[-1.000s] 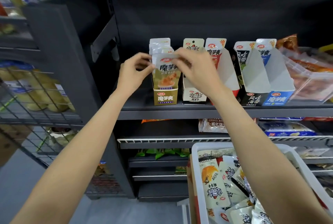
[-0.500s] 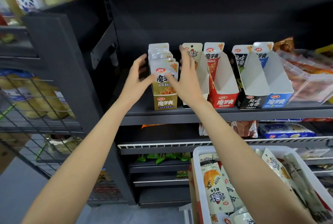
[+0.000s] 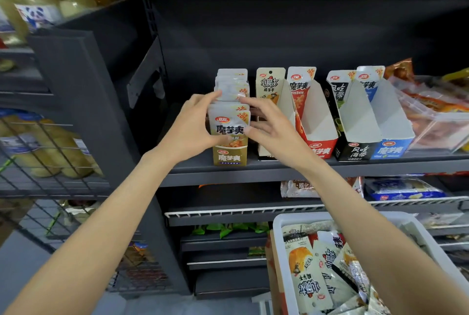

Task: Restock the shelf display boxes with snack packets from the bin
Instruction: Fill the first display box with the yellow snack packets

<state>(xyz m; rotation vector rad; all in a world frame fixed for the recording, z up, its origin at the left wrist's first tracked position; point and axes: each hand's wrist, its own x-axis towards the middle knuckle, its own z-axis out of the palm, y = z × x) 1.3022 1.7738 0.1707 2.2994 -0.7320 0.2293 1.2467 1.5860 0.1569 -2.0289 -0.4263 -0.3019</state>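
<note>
Both hands work at the gold display box (image 3: 230, 157) at the left end of the dark shelf (image 3: 279, 170); the left hand (image 3: 193, 127) cups the left edge of the snack packets (image 3: 230, 124) standing in it, thumb low at the front and fingers (image 3: 210, 97) curved round the stack; the right hand (image 3: 269, 127) rests spread and relaxed against the right edge, fingertips touching, gripping nothing that I can see. The packets look like light, thin foil pouches, soft and likely slippery, so they probably flop and fan unless squared from both sides; the sealed side edges and the stiffer top header seem the best places to hold. The cardboard box is light too, and may slide if pushed hard. More packets lie loose in the white bin (image 3: 279, 223) at lower right; the red display box (image 3: 320, 137), black display box (image 3: 351, 147) and blue display box (image 3: 392, 146) look nearly empty.
</note>
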